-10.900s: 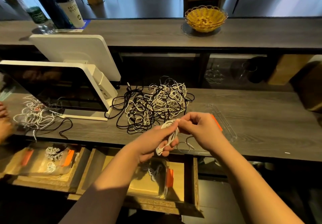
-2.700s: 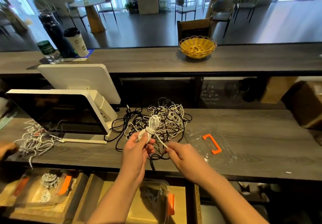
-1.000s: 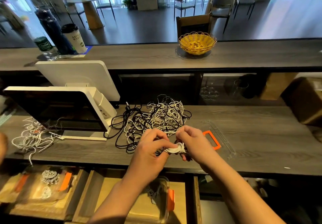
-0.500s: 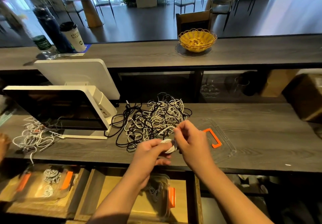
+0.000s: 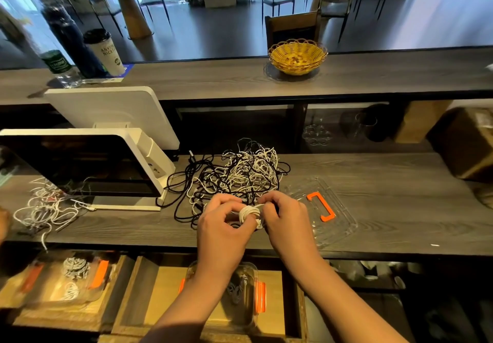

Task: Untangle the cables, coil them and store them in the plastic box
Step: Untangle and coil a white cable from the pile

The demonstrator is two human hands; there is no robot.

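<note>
A small coil of white cable (image 5: 250, 213) sits between my two hands, just above the counter's front edge. My left hand (image 5: 222, 229) grips the coil from the left. From the right, my right hand (image 5: 286, 220) pinches the cable's end at the coil. Behind them lies a tangled heap of black and white cables (image 5: 240, 176). A clear plastic box (image 5: 249, 293) with orange clips stands in the open drawer below, holding coiled cables. Its clear lid (image 5: 336, 225) with an orange handle lies on the counter to the right.
A white point-of-sale screen (image 5: 80, 164) stands at the left, with loose white cables (image 5: 45, 206) in front of it. Another box (image 5: 66, 281) with coils sits in the left drawer. On the upper counter are a yellow basket (image 5: 297, 56), a cup (image 5: 104, 52) and bottles.
My right hand has come down from above the coil to pinch at its right side. The coil now sits tighter between both hands.
</note>
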